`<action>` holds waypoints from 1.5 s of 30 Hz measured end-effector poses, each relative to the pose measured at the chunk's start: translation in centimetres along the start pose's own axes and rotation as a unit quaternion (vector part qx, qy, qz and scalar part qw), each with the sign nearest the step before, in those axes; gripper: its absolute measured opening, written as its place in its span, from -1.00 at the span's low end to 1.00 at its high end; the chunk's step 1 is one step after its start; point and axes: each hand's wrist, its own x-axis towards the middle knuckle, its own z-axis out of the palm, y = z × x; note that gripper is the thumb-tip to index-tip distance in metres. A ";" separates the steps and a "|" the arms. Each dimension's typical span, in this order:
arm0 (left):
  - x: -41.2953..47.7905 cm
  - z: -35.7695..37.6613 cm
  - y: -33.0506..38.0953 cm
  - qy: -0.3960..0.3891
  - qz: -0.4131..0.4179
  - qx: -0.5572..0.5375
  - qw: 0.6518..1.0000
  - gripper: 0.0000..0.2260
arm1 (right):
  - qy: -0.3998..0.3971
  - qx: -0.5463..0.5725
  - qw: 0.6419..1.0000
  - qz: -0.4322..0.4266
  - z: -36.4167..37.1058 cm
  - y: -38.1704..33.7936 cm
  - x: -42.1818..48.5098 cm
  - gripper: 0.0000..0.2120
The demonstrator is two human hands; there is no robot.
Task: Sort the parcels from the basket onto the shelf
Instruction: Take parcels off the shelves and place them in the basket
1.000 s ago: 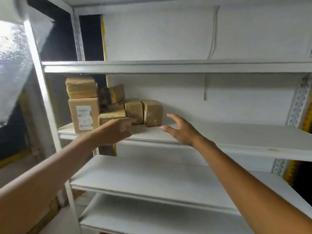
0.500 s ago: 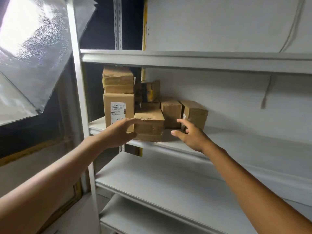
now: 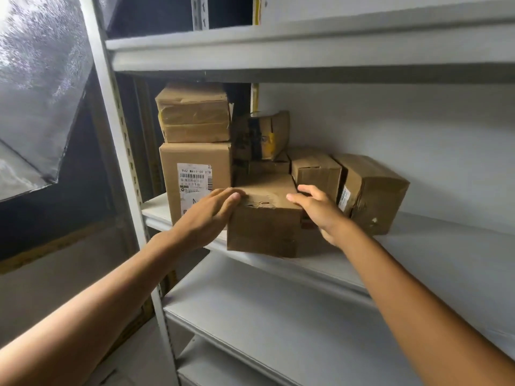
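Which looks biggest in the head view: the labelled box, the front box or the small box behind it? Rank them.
1-2. front box and labelled box: they look alike, and the front one is nearer, so unsure.
3. small box behind it.

**What the hands and the front box keep from view**

The left hand (image 3: 207, 215) covers the lower right corner of the white printed label (image 3: 194, 181) on the tall brown cardboard box (image 3: 195, 156), and the label's small print is unreadable. The dented brown cardboard front box (image 3: 264, 227) hides the palm of the right hand (image 3: 320, 213) (some fingertips too) and the lower part of the dark taped carton (image 3: 259, 135) behind it. The white metal shelf unit (image 3: 418, 246) is cut off at the right and bottom edges.
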 end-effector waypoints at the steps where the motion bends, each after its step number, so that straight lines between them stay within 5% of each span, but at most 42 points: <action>1: 0.2 0.4 -0.4 0.014 0.009 -0.005 1.000 -0.63 | 0.004 0.007 1.000 0.011 0.3 0.4 0.5 -0.47; 10: -0.1 1.1 -2.1 0.054 0.034 -0.141 0.988 -0.74 | 0.042 0.078 0.994 0.065 1.8 1.1 0.8 -0.39; 16: -2.0 1.1 -2.2 0.066 0.077 -0.157 0.982 -0.66 | 0.030 0.141 0.986 0.079 1.3 1.1 -2.5 -0.72; 20: -2.8 1.5 -1.9 0.014 0.000 -0.296 0.955 -0.47 | 0.049 0.149 0.986 0.060 1.7 1.1 -4.1 -0.61; 25: -3.5 0.6 -2.5 -0.028 0.006 -0.289 0.957 -0.39 | 0.069 0.110 0.991 0.029 2.2 1.3 -6.1 -0.40; 30: -4.6 0.7 -2.1 -0.095 -0.052 -0.434 0.894 -0.31 | 0.085 0.124 0.989 0.003 2.6 1.9 -8.4 -0.36; 36: -7.0 2.0 2.0 -0.118 -0.030 -0.433 0.893 -0.45 | 0.095 0.145 0.985 -0.019 -0.1 3.3 -14.2 -0.59; 45: -10.9 9.2 15.2 -0.191 0.028 -0.465 0.864 -0.50 | 0.216 0.185 0.959 -0.018 -9.6 7.9 -27.2 -0.45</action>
